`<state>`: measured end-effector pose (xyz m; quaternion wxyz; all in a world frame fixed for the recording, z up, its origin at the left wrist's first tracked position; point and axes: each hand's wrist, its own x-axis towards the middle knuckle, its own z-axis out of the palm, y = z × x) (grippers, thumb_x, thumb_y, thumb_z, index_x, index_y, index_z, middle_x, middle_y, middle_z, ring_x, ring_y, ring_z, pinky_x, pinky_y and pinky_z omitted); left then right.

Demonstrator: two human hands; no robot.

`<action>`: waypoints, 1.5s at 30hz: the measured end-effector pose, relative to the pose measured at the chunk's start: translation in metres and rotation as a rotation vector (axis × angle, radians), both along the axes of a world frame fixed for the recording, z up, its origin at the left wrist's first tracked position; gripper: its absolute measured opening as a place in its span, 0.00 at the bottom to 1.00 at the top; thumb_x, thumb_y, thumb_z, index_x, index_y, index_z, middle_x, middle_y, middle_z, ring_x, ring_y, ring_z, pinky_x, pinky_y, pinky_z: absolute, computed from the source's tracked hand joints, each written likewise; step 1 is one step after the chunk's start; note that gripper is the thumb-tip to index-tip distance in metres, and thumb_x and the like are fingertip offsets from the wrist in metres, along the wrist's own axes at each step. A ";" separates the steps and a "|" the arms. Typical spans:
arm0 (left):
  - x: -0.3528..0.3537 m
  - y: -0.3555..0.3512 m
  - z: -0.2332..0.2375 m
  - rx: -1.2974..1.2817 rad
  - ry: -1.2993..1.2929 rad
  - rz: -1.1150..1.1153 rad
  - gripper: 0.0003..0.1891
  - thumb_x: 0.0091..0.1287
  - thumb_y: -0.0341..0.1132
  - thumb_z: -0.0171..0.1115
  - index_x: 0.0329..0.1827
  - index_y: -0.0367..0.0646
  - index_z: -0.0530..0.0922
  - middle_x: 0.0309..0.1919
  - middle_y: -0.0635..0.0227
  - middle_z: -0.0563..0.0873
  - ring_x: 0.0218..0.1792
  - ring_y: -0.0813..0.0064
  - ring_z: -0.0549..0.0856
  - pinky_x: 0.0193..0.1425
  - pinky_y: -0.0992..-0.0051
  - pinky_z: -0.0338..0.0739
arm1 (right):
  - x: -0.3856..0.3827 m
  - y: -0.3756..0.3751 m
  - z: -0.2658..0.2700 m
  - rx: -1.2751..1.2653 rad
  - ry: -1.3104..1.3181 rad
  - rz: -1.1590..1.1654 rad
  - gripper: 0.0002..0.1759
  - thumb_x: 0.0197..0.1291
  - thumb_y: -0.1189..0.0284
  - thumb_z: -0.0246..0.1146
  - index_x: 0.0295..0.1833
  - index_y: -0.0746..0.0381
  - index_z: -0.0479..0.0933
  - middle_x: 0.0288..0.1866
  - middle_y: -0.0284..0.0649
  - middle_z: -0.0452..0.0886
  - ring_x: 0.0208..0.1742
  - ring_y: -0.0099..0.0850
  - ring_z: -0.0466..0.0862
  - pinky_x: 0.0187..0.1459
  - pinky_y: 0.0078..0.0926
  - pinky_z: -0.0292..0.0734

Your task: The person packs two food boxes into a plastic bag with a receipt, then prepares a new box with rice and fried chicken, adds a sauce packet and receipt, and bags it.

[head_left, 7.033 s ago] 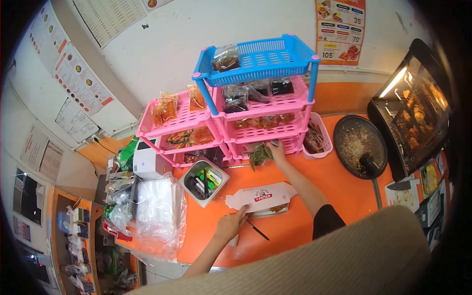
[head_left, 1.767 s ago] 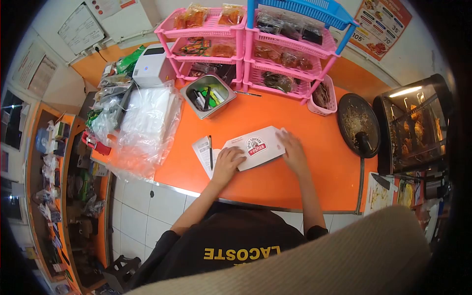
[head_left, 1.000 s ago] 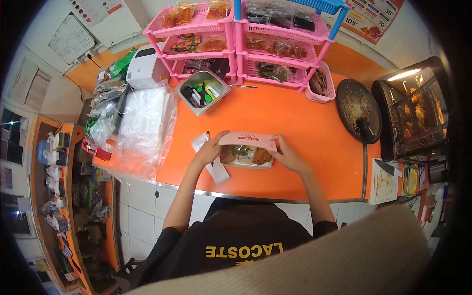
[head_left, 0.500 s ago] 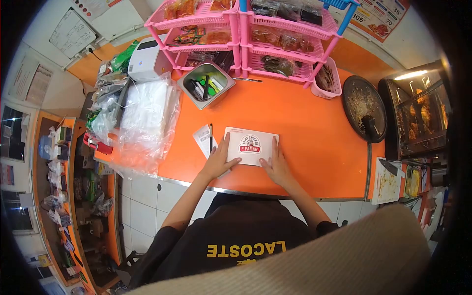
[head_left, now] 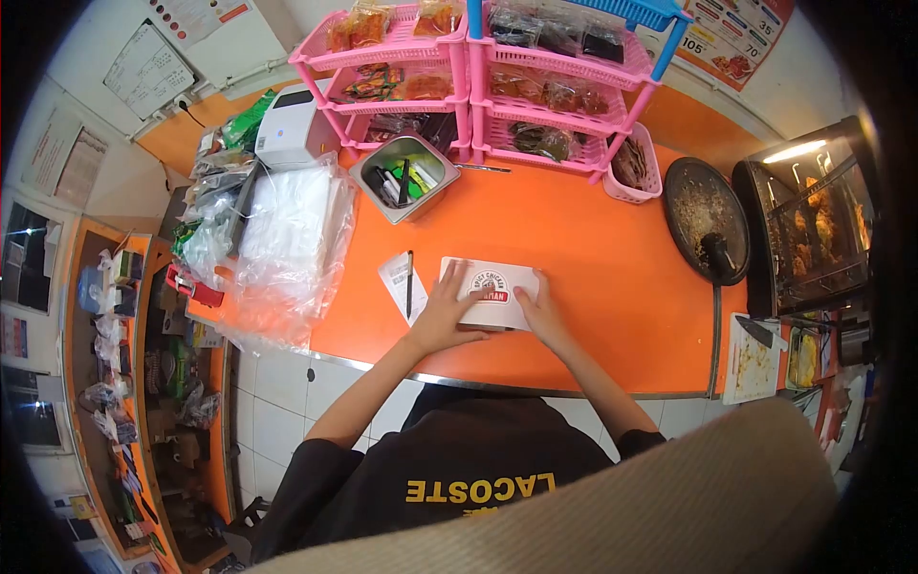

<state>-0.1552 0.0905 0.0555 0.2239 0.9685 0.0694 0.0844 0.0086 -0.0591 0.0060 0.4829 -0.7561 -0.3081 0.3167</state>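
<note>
A white cardboard food box (head_left: pixel 512 274) with a red and black chicken logo lies on the orange table (head_left: pixel 593 325), close to its front edge. My left hand (head_left: pixel 446 314) is on the box's left part, fingers spread over the lid and thumb low by the front side. At the right edge, my right hand (head_left: pixel 543 314) holds the box with its fingers along the side and the thumb near the logo. The left hand covers part of the logo. Just left of the box are a paper slip (head_left: pixel 394 277) and a dark pen (head_left: pixel 409 287).
A metal tub (head_left: pixel 368 163) of markers stands behind, near pink tiered racks (head_left: pixel 564 57). Plastic bags (head_left: pixel 292 215) and a white printer (head_left: pixel 287 129) are on the left. A round dark tray (head_left: pixel 703 206), a lit display case (head_left: pixel 808 210) and a cutting board (head_left: pixel 751 368) are right.
My left hand has shifted right and over the lid, covering part of the logo. My right thumb has moved up onto the top. The box's front side now looks tilted or lifted slightly.
</note>
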 end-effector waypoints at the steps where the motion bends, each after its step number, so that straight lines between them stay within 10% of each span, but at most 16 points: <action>1: 0.002 0.000 -0.007 -0.087 -0.049 0.089 0.45 0.51 0.48 0.72 0.72 0.53 0.60 0.73 0.42 0.46 0.72 0.37 0.48 0.71 0.50 0.54 | 0.001 0.004 -0.009 -0.038 -0.015 -0.036 0.42 0.67 0.57 0.53 0.74 0.68 0.42 0.69 0.63 0.58 0.68 0.55 0.64 0.66 0.40 0.61; 10: 0.014 -0.004 -0.022 -0.501 -0.061 0.436 0.55 0.52 0.59 0.68 0.73 0.33 0.50 0.68 0.26 0.43 0.70 0.34 0.51 0.69 0.51 0.59 | -0.031 0.006 0.005 -0.055 -0.310 -0.106 0.44 0.65 0.58 0.53 0.73 0.71 0.40 0.64 0.70 0.62 0.62 0.63 0.68 0.64 0.48 0.62; 19: -0.013 0.018 -0.033 0.323 0.006 -0.174 0.47 0.49 0.51 0.66 0.72 0.40 0.58 0.72 0.62 0.60 0.72 0.60 0.60 0.72 0.54 0.56 | -0.011 -0.014 0.030 -0.172 -1.047 0.202 0.46 0.59 0.52 0.58 0.75 0.63 0.47 0.72 0.60 0.54 0.75 0.48 0.53 0.70 0.59 0.45; 25: -0.013 0.025 -0.052 0.493 -0.118 -0.208 0.38 0.54 0.45 0.59 0.69 0.42 0.63 0.69 0.66 0.66 0.71 0.66 0.64 0.71 0.59 0.60 | 0.013 -0.013 0.009 0.049 -1.176 0.717 0.38 0.60 0.52 0.58 0.73 0.51 0.56 0.76 0.32 0.55 0.77 0.34 0.51 0.72 0.56 0.42; 37: -0.010 0.027 -0.052 0.376 -0.215 -0.191 0.29 0.61 0.40 0.58 0.66 0.42 0.67 0.66 0.67 0.71 0.67 0.68 0.69 0.68 0.63 0.66 | 0.015 -0.009 -0.003 0.176 -1.312 0.605 0.27 0.59 0.69 0.57 0.66 0.53 0.68 0.70 0.30 0.67 0.72 0.31 0.64 0.71 0.49 0.50; 45: -0.006 0.042 -0.035 0.188 -0.103 -0.291 0.28 0.63 0.39 0.56 0.68 0.45 0.66 0.68 0.67 0.69 0.69 0.69 0.67 0.71 0.64 0.63 | 0.018 -0.008 0.007 0.157 -1.110 0.654 0.28 0.61 0.62 0.57 0.67 0.53 0.67 0.70 0.31 0.67 0.71 0.32 0.64 0.70 0.48 0.54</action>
